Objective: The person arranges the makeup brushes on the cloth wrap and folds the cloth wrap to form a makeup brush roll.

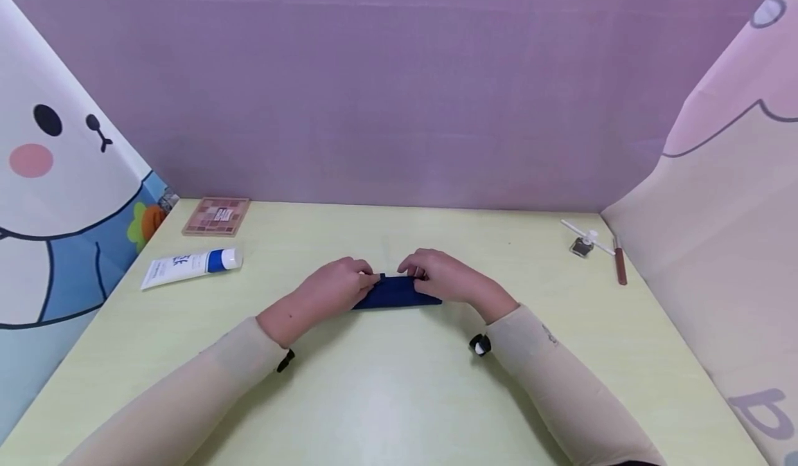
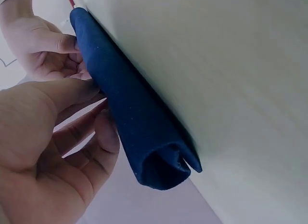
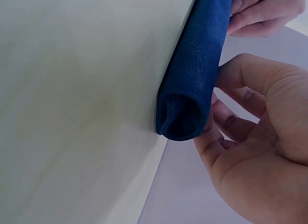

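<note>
A dark blue cloth (image 1: 395, 293), folded into a narrow roll, lies crosswise on the table in front of the person. Near its left end, the left hand (image 1: 333, 287) pinches the far edge between thumb and fingers. Toward the other end the right hand (image 1: 445, 275) holds the roll, thumb on top and fingers bent behind it. The left wrist view looks into one hollow end of the cloth (image 2: 130, 108), where a loose flap shows along the underside. Layers curl inside the opposite end of the cloth (image 3: 197, 65) in the right wrist view.
On the left of the table (image 1: 386, 397) lie a white tube with a blue band (image 1: 187, 267) and a pinkish checkered palette (image 1: 217, 217). At the right are a small dark bottle (image 1: 582, 246), a white stick (image 1: 573, 228) and a reddish-brown pen-like stick (image 1: 620, 265). A purple backdrop stands behind.
</note>
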### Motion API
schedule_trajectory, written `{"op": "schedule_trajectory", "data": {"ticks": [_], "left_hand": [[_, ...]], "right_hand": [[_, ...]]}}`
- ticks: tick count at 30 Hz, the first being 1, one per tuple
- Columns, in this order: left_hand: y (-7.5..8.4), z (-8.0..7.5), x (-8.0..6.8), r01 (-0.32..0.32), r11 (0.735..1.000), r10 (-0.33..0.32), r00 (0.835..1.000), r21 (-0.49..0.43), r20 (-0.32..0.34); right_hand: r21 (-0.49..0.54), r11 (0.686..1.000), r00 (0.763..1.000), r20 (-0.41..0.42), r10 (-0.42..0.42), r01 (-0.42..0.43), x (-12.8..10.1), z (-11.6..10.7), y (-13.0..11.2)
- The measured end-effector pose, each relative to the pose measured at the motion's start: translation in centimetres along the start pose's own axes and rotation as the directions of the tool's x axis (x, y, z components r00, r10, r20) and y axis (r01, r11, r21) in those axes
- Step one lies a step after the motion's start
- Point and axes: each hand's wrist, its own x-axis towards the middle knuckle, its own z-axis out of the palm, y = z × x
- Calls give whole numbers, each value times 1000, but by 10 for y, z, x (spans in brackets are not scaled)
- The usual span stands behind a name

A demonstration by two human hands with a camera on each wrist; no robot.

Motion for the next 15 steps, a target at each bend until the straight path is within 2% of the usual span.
{"op": "schedule_trajectory", "data": {"ticks": [2,7,11,15], "left_hand": [[1,-1,0,-7,1000,7,1000,21,-13],[6,-4,-3,-10,997,9,1000,79,9],[13,-6,-6,17,996,-22,997,86,68],[19,-9,-7,73,996,-81,983,52,166]], "right_hand": [[-6,1000,1000,-4,-5,5,0,-2,0],[9,1000,1000,-6,5,-5,-1,-2,0],[9,1000,1000,-15,9,-9,-2,1,1],[5,1000,1000,-9,2,-1,-2,3,0]]}}
